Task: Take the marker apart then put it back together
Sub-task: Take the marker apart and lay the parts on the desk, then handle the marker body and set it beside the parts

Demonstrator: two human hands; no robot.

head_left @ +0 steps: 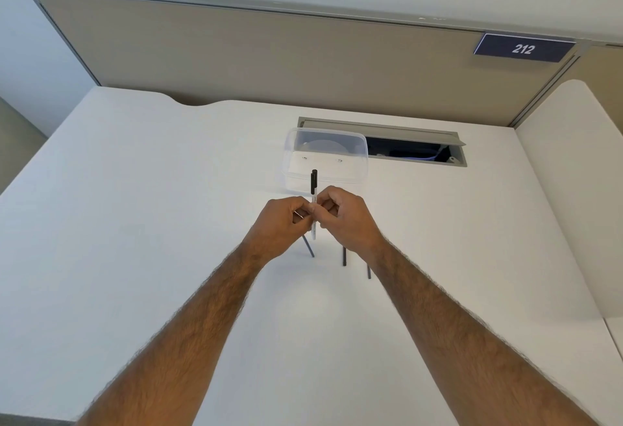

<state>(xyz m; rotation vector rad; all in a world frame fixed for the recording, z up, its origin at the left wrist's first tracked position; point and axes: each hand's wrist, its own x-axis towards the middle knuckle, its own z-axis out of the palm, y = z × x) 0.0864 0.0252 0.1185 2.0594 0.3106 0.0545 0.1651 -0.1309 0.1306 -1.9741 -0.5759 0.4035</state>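
A slim marker [314,196] with a white barrel and a black cap stands upright above the white desk [168,223], cap end pointing away from me. My left hand [283,228] and my right hand [344,219] both pinch the barrel at its middle, fingertips touching. The barrel's lower end shows below the fingers. Three thin dark rods lie on the desk under my hands: one [309,249] below the left hand, one [344,257] and another [369,272] below the right wrist, each partly hidden.
A clear plastic container [325,155] sits just beyond the marker. Behind it is an open cable hatch [414,150] in the desk. A beige partition [269,61] with a "212" sign [523,49] closes the far side.
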